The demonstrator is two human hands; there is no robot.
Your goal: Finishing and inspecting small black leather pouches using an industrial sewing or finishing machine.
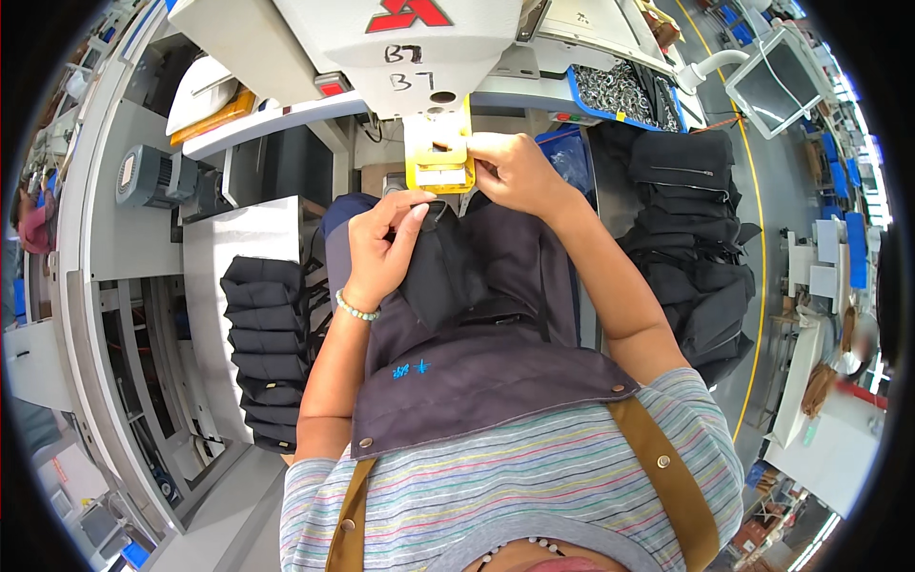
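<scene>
My left hand (386,238) pinches the upper edge of a black fabric piece (440,272) between thumb and forefinger. The fabric hangs from there over my lap, just in front of a yellow clamp plate (441,172) under the head of a white sewing machine (410,57). At the plate's right side my right hand (515,170) is closed, its fingertips bent against the plate's edge. What it holds there, if anything, is hidden by the fingers.
Folded black fabric pieces (267,357) lie stacked on a metal surface to my left. A larger pile of black fabric bags (681,219) stands to my right. A blue tray (624,95) of small metal parts sits back right, near a screen (777,81) on an arm.
</scene>
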